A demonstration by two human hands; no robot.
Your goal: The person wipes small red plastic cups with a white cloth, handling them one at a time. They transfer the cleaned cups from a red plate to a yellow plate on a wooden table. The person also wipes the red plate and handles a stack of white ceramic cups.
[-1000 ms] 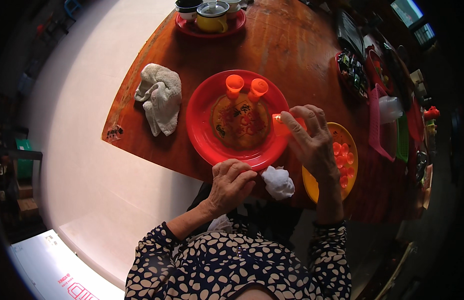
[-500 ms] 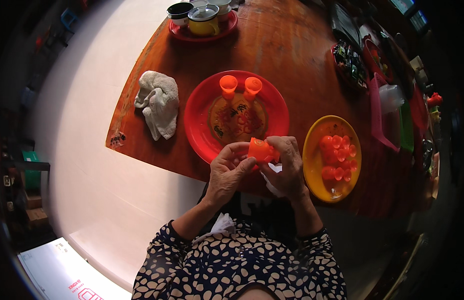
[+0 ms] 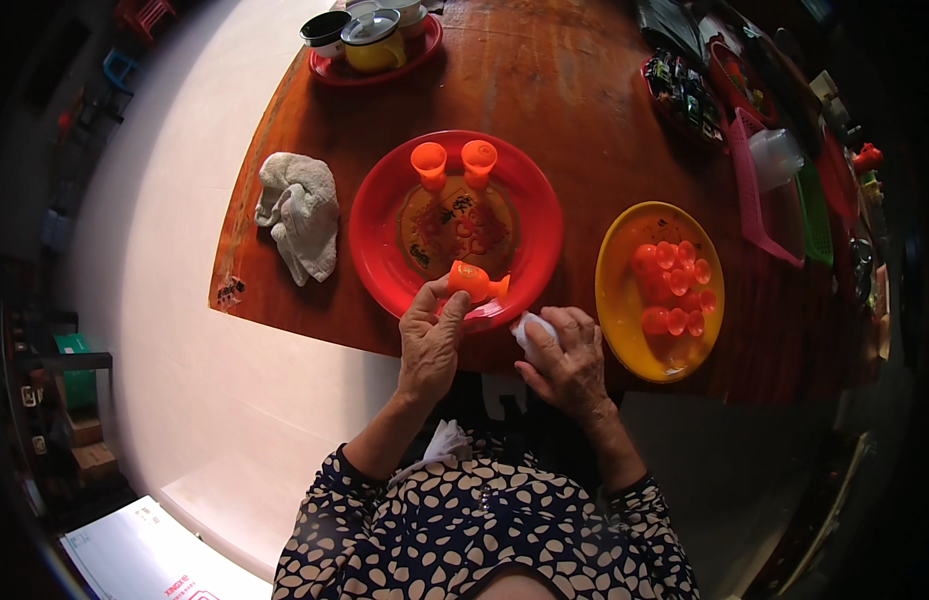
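Note:
My left hand (image 3: 428,345) pinches a small orange goblet (image 3: 469,279), tilted on its side with its foot toward the right, over the near rim of a round red tray (image 3: 373,252). Crumpled in my right hand (image 3: 577,368) is a white cloth or tissue (image 3: 536,338), held low beside the tray and apart from the goblet. Two more orange goblets, a left one (image 3: 430,162) and a right one (image 3: 479,161), stand upright at the tray's far side, above its printed centre. To the right, a yellow oval plate (image 3: 620,345) bears several small orange-red cups (image 3: 678,285).
A crumpled pale towel (image 3: 303,215) lies left of the tray on the wooden table (image 3: 545,80). At the far left edge, a red plate (image 3: 430,55) carries a yellow lidded mug (image 3: 373,42) and other cups. A pink basket (image 3: 750,195) and a dish of dark packets (image 3: 682,95) sit far right.
My right hand has let go of the goblet and drawn down and away with the white cloth. My left hand now holds the goblet alone, shifted left. The whole view has also shifted slightly.

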